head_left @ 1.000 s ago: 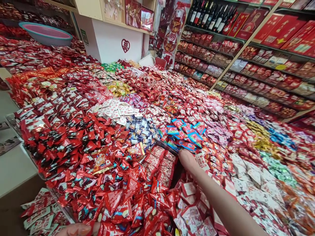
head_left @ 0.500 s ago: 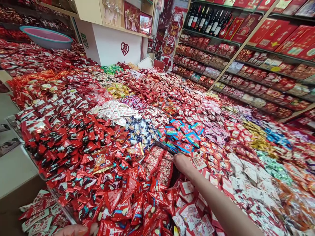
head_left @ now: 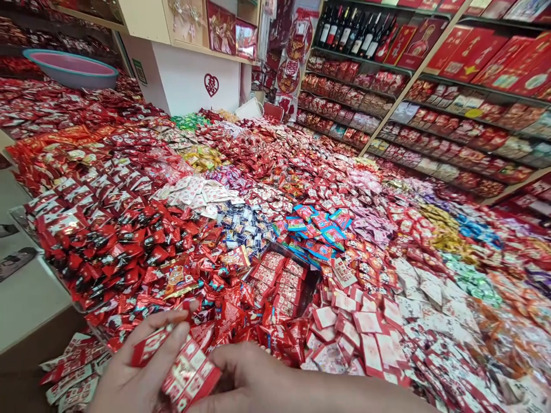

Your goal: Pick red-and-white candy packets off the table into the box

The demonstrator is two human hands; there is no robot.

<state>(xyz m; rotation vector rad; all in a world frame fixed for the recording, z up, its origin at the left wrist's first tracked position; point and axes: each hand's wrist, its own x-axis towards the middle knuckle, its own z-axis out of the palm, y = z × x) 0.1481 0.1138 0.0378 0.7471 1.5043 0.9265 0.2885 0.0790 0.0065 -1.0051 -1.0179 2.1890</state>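
Observation:
At the bottom of the view my two hands come together in front of the candy. My left hand (head_left: 129, 367) is closed, with a small red-and-white wrapped candy packet (head_left: 148, 345) between its thumb and fingers. My right hand (head_left: 258, 370) is closed around a red packet with a white checked pattern (head_left: 191, 373), which also touches the left thumb. The right fingertips are partly hidden. Just beyond the hands, similar checked packets (head_left: 289, 281) stand in a dark-walled compartment. Shiny red candy bags (head_left: 230, 315) lie close to both hands.
A box at the lower left holds red-and-white packets (head_left: 80, 361). Beyond are heaps of blue-and-red packets (head_left: 321, 229), navy candies (head_left: 247, 226) and pale pink packets (head_left: 365, 324). A pink basin (head_left: 71, 66) rests far left. Shelves with wine bottles (head_left: 350, 34) stand at the back right.
My right hand has drawn back from the compartment toward me and now holds a checked packet. The left hand has risen farther into view with a packet. The view has shifted slightly.

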